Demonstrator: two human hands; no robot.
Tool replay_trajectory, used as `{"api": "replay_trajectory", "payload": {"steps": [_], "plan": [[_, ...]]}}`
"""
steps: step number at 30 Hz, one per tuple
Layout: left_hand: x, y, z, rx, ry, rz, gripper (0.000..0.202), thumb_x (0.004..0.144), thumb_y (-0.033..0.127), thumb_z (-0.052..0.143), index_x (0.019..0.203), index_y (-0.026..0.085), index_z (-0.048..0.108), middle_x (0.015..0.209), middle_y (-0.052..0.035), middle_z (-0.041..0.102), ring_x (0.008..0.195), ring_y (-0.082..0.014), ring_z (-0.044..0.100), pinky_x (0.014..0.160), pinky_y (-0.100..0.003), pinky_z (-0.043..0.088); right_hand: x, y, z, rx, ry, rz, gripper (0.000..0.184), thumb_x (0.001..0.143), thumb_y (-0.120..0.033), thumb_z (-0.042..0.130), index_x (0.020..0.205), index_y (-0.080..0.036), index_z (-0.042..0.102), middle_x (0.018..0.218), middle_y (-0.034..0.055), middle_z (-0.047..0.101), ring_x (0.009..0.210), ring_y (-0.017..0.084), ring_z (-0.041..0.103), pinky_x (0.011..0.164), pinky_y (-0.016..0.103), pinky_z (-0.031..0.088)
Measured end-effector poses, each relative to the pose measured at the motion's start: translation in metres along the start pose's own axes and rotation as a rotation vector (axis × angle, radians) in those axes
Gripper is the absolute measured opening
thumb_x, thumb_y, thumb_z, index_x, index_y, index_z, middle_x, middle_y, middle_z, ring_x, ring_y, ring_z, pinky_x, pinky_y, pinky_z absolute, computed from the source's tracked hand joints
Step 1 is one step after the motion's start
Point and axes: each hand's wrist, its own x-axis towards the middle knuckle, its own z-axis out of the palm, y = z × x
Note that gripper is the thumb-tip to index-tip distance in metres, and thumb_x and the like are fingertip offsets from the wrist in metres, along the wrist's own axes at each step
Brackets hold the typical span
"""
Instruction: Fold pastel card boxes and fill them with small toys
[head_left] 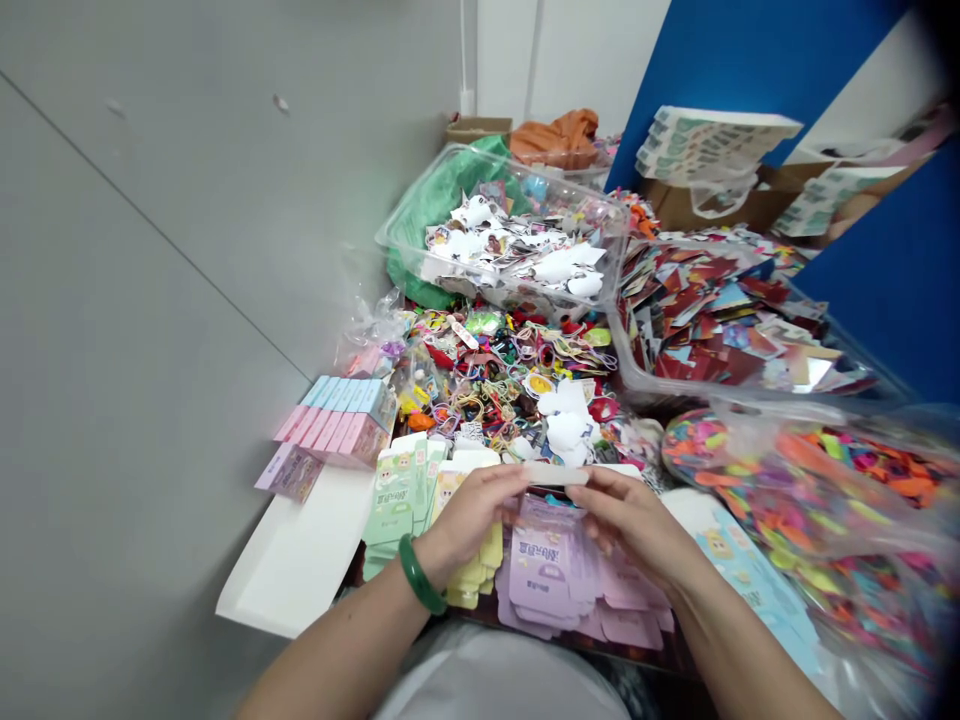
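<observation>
Between my hands, at chest side of the table, is a small carton with a pale white flap (555, 474) turned towards me. My left hand (480, 510), with a green bangle at its wrist, pinches the flap's left end. The fingers of my right hand (619, 510) close on its right end. Most of the carton's body is hidden by the fingers. Directly below lie stacked flat purple cartons (544, 575). Yellow cartons (476, 580) and green cartons (394, 495) fan out left of them, and light-blue cartons (757, 570) lie right of my right wrist.
Upright pink-and-blue boxes (337, 420) stand by the grey wall, above a white cardboard piece (307, 560). Small colourful trinkets (487, 370) heap beyond my hands. Clear bins hold white cutouts (517, 245) and red cards (720, 310). A plastic bag of bright pieces (832, 490) sits right.
</observation>
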Motion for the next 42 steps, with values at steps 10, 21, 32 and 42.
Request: {"api": "replay_trajectory", "payload": {"steps": [10, 21, 32, 42], "plan": [[-0.001, -0.011, 0.0, 0.279, 0.054, 0.338, 0.023, 0.074, 0.024, 0.076, 0.096, 0.022, 0.068, 0.097, -0.0035, 0.065, 0.091, -0.0177, 0.059, 0.077, -0.028, 0.047, -0.003, 0.011, -0.003, -0.193, 0.15, -0.419, 0.02, 0.079, -0.037, 0.071, 0.093, -0.022, 0.072, 0.078, 0.0043, 0.068, 0.053, 0.013, 0.058, 0.044, 0.024, 0.045], [-0.009, -0.012, -0.009, 0.696, -0.003, 0.677, 0.018, 0.077, 0.026, 0.075, 0.092, 0.017, 0.072, 0.095, -0.0096, 0.068, 0.088, -0.0187, 0.065, 0.067, -0.025, 0.053, -0.016, 0.012, -0.012, -0.807, 0.16, -1.101, 0.019, 0.084, -0.016, 0.067, 0.102, -0.022, 0.069, 0.098, 0.0084, 0.071, 0.089, 0.02, 0.066, 0.075, 0.033, 0.055], [-0.007, -0.008, 0.002, 0.736, 0.068, 0.663, 0.007, 0.082, 0.021, 0.069, 0.083, 0.015, 0.073, 0.085, -0.0069, 0.066, 0.081, -0.0156, 0.063, 0.07, -0.025, 0.048, -0.014, 0.006, -0.01, -0.8, 0.105, -1.008, 0.018, 0.088, -0.013, 0.062, 0.101, -0.025, 0.063, 0.093, 0.0039, 0.066, 0.09, 0.016, 0.063, 0.077, 0.028, 0.051], [-0.004, -0.005, 0.004, 0.746, 0.128, 0.571, 0.008, 0.081, 0.024, 0.071, 0.079, 0.017, 0.072, 0.078, -0.0029, 0.063, 0.074, -0.0136, 0.059, 0.064, -0.024, 0.044, -0.012, -0.002, -0.009, -0.821, 0.109, -1.037, 0.015, 0.089, -0.013, 0.06, 0.098, -0.023, 0.065, 0.091, 0.0051, 0.067, 0.087, 0.017, 0.064, 0.073, 0.027, 0.053]]}}
